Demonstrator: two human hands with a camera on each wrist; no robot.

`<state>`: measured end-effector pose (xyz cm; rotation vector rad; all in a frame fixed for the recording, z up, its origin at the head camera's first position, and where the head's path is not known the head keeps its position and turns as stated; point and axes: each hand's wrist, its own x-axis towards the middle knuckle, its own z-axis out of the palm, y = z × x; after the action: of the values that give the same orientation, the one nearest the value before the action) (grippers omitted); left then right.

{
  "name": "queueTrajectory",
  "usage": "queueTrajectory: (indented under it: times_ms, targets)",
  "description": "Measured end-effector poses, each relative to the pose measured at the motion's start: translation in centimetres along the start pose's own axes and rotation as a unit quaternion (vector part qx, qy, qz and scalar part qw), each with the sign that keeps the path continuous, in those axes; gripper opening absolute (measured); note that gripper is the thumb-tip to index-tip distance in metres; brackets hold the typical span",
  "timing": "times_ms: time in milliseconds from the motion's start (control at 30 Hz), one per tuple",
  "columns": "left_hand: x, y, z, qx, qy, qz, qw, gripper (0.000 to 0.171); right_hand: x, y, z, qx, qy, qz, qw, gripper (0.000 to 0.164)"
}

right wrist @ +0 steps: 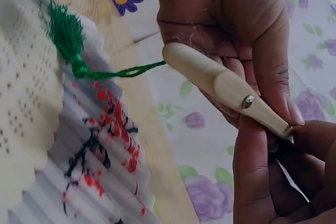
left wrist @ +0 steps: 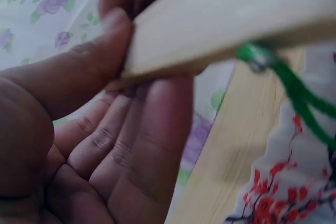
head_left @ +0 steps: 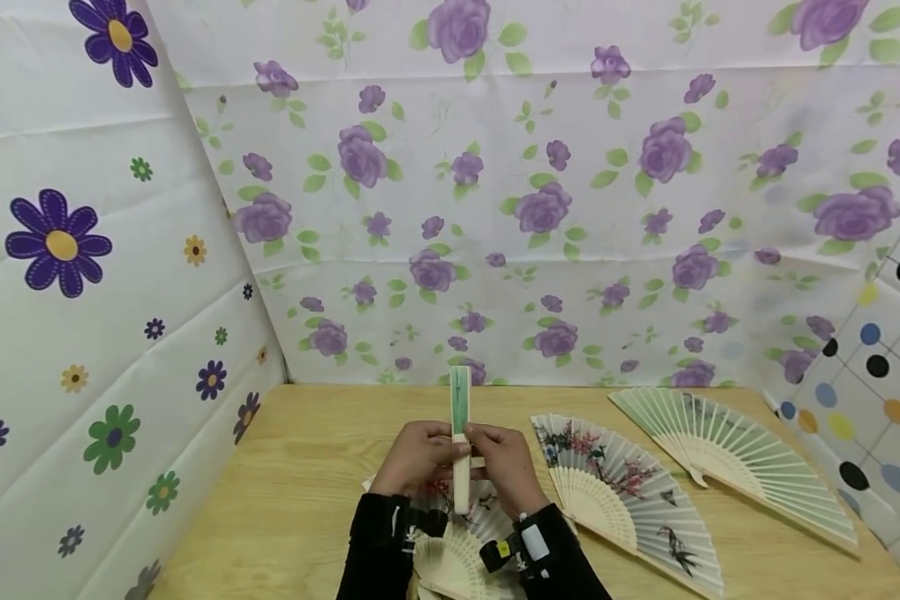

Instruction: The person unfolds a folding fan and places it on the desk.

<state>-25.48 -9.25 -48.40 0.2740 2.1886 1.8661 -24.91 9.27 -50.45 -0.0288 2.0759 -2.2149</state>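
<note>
A folded hand fan (head_left: 461,408) stands upright before me, with a green strip along its upper part and pale wooden ribs below. My left hand (head_left: 420,454) pinches it from one side between thumb and fingers. From the other side my right hand (head_left: 506,458) grips it at about the same height. In the right wrist view, the fan's rounded end shows a metal rivet (right wrist: 248,101) and a green cord leading to a tassel (right wrist: 65,30). Beneath both hands lies a spread fan (head_left: 457,562) with red blossoms, partly hidden by my wrists.
To the right a spread white fan (head_left: 630,492) with pink blossoms and birds lies on the wooden table (head_left: 270,517). Beyond it rests a spread green fan (head_left: 750,467). Floral cloth walls (head_left: 495,192) rise behind the table and at both sides.
</note>
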Motion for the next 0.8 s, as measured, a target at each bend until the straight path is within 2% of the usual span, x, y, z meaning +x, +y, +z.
queueTrajectory:
  times_ms: [100,367,667,800]
  targets:
    - [0.4,0.4,0.0,0.018,-0.012,0.014,0.9997,0.031,0.1,-0.3,-0.3,-0.005,0.012,-0.005,1.000,0.037]
    - [1.3,1.5,-0.1,0.019,-0.026,0.027,0.9991,0.027,0.6,-1.2,-0.7,-0.003,0.044,-0.021,0.999,0.032]
    - [0.4,0.3,0.0,0.002,-0.033,0.009,0.9994,0.031,-0.1,0.4,-0.6,0.003,0.028,0.002,1.000,0.038]
    - [0.6,0.3,0.3,-0.012,-0.025,0.004,0.9996,0.032,-0.1,0.6,-0.7,0.010,0.035,0.002,0.999,0.039]
